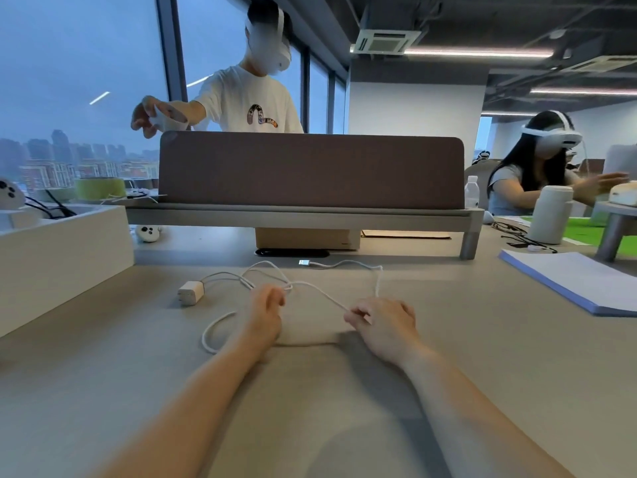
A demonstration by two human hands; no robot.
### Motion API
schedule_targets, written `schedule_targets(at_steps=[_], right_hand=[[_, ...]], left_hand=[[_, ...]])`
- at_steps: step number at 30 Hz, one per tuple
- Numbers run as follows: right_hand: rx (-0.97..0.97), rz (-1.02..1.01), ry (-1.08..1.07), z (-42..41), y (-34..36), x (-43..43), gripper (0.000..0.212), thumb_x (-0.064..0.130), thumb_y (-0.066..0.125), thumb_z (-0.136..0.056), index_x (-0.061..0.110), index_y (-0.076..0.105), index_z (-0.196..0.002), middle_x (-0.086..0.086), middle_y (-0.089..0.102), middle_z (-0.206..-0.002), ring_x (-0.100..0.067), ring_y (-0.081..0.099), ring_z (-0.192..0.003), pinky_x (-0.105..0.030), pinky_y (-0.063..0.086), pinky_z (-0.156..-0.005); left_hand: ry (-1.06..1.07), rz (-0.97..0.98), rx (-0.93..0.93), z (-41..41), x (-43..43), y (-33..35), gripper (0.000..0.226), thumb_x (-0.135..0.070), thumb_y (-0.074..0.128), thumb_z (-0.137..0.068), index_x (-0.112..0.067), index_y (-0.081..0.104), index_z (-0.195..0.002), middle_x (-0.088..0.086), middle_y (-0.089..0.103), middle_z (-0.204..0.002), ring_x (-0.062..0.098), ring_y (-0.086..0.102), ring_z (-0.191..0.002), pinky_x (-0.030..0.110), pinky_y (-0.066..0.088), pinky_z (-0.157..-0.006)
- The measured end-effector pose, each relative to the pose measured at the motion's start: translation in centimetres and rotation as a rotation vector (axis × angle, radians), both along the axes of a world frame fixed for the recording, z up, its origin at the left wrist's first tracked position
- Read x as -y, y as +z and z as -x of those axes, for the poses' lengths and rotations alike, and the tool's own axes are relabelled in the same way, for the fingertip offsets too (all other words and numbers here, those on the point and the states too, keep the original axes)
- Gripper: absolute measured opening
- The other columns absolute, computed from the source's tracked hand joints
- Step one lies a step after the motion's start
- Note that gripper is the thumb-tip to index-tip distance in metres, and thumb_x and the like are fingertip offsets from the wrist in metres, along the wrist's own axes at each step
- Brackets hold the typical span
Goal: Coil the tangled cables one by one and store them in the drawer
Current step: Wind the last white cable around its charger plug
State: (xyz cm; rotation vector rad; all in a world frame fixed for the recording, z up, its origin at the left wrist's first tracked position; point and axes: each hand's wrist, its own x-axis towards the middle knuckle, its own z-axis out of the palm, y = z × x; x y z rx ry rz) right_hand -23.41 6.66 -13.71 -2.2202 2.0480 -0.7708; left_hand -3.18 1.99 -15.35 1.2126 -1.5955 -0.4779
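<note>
A tangle of white cables (312,286) lies on the beige desk in front of me. One strand ends in a white charger plug (190,292) at the left; another ends in a USB connector (304,262) near the shelf. My left hand (267,312) pinches the cable where the strands cross. My right hand (382,322) pinches a strand that runs between the two hands. A loop (210,334) of cable curls on the desk left of my left forearm. No drawer is recognisable in this view.
A white box (62,257) stands at the left edge. A grey shelf (303,215) with a brown divider panel crosses the back, a cardboard box beneath it. A stack of paper (572,281) lies right. Two people with headsets work behind and at the right.
</note>
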Motion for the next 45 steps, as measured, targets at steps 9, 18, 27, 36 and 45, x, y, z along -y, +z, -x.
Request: schedule_targets(at_steps=[9,18,27,36,45], right_hand=[[1.014,-0.106,0.037,-3.9,0.8,-0.6,0.028,0.019,0.041,-0.101,0.007,0.060,-0.084,-0.012,0.069,-0.078,-0.022,0.068,-0.075,-0.034,0.058,-0.068],[1.605,-0.056,0.159,-3.8,2.8,-1.9,0.028,0.020,0.037,-0.103,0.003,0.056,-0.092,-0.009,0.059,-0.067,-0.012,0.060,-0.051,-0.017,0.048,-0.046],[0.772,0.227,-0.391,-0.2,0.5,0.6,0.025,0.019,0.042,-0.099,0.019,0.063,-0.114,-0.008,0.052,-0.111,-0.027,0.051,-0.100,-0.034,0.041,-0.084],[-0.001,0.410,-0.006,-3.9,0.0,-0.3,0.056,0.062,0.022,-0.092,0.030,0.064,-0.075,0.016,0.063,-0.079,-0.005,0.057,-0.091,-0.039,0.007,-0.113],[1.019,0.198,0.206,-4.0,0.8,-0.3,0.031,0.028,0.037,-0.102,0.008,0.061,-0.095,-0.010,0.069,-0.087,-0.016,0.069,-0.079,-0.025,0.055,-0.071]], left_hand=[[0.133,0.303,0.234,0.3,-1.9,1.2,0.014,-0.018,0.056,-0.092,-0.020,0.059,-0.106,-0.004,0.048,-0.107,0.015,0.047,-0.101,0.028,0.036,-0.087],[-0.405,-0.043,0.391,2.0,-3.2,0.0,0.011,-0.034,0.057,-0.089,-0.041,0.058,-0.081,-0.021,0.067,-0.073,-0.003,0.060,-0.084,0.032,0.039,-0.102],[-0.365,0.147,0.599,2.0,-3.4,0.3,0.024,-0.034,0.049,-0.090,-0.023,0.070,-0.093,-0.003,0.068,-0.094,0.017,0.059,-0.094,0.033,0.043,-0.089],[-0.407,-0.008,0.154,2.8,-3.8,0.7,0.021,-0.012,0.049,-0.097,-0.029,0.058,-0.090,-0.005,0.064,-0.087,0.002,0.063,-0.079,0.026,0.050,-0.076],[-0.388,-0.214,0.022,2.3,-3.3,0.5,0.013,-0.020,0.058,-0.093,-0.022,0.054,-0.081,-0.005,0.061,-0.063,0.010,0.058,-0.062,0.034,0.051,-0.069]])
